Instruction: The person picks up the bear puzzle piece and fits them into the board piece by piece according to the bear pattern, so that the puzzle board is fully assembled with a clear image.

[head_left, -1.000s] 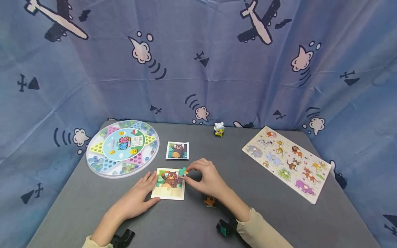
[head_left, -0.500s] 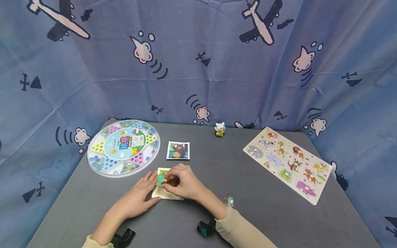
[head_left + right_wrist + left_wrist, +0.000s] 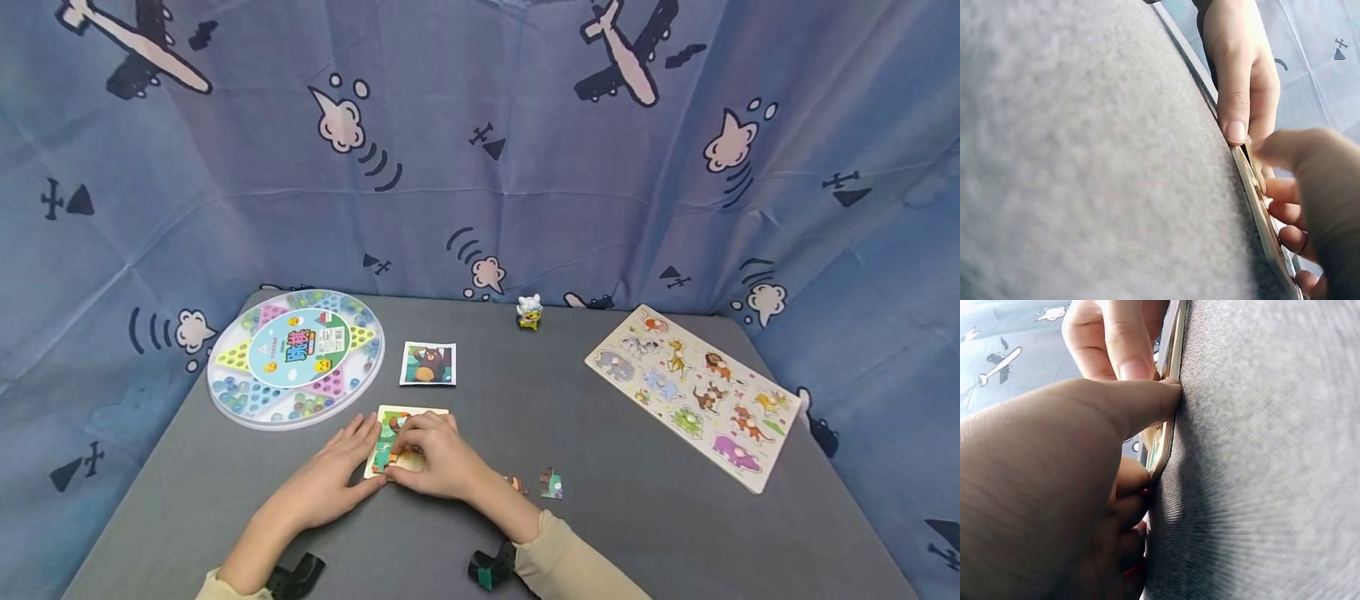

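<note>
Left hand (image 3: 333, 467) straight-fingered along puzzle tray's (image 3: 408, 409) left edge, right hand (image 3: 438, 457) reaching over from right, pinching a puzzle piece (image 3: 384, 457) at its near-left corner, close to left thumb, long axis unclear.

My right hand (image 3: 438, 460) hides much of the puzzle board (image 3: 371, 471) and part of the pinched piece (image 3: 383, 457). My right forearm (image 3: 506, 507) partly covers a loose piece (image 3: 516, 482). Left sleeve (image 3: 227, 588), right sleeve (image 3: 577, 565) cut off at bottom. Tabletop (image 3: 1085, 156) blurred in right-wrist view. Figurine (image 3: 529, 312): details too small.
</note>
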`<state>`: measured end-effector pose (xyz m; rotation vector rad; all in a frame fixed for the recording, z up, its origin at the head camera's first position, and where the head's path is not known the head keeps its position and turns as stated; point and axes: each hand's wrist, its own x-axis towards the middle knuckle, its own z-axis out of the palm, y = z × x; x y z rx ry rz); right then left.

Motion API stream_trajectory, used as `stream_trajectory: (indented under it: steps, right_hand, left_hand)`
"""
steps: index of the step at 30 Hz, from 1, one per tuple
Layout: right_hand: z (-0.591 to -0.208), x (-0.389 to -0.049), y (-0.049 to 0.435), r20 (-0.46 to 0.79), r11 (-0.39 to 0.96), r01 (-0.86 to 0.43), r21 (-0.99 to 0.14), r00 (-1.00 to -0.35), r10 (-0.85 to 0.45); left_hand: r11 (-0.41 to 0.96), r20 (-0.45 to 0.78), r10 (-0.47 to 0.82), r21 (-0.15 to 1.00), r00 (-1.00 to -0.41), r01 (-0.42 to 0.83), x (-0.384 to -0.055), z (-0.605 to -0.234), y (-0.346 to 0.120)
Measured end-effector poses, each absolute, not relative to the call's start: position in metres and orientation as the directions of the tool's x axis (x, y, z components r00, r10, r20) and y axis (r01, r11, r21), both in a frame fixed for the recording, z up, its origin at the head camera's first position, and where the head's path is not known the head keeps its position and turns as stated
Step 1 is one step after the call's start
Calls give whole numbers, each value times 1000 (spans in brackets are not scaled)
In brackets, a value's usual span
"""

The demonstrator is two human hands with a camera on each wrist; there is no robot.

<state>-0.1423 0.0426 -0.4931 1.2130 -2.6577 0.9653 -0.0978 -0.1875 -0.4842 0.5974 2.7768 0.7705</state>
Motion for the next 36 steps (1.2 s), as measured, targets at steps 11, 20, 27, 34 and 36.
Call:
stream_trajectory:
  steps: [11,20,27,34,36]
  right_hand:
    - [-504,-137,44,380,501,-739,-451,-666,-641]
    - [-504,-138,43,406,489,-750,-445,-656,-636]
    - [-502,-134,41,361,511,-719,-471,-686,-632]
    - [-503,-135,42,376,510,-728,-458,-678,-632]
    - [-502,-135,42,390,504,-738,-448,-669,-633]
  left_hand:
    - [777,-94,447,533,-890,334,-97,-485,-188]
    - [802,-146,444,504,-884,320,-85,-471,-185]
    - [782,-203,468,547,-860,297,-69,-459,-183]
    - [774,-217,482,560,-849,296,-68,-459,-183]
    - [771,-220,484,564,-847,294,-69,-458,-183]
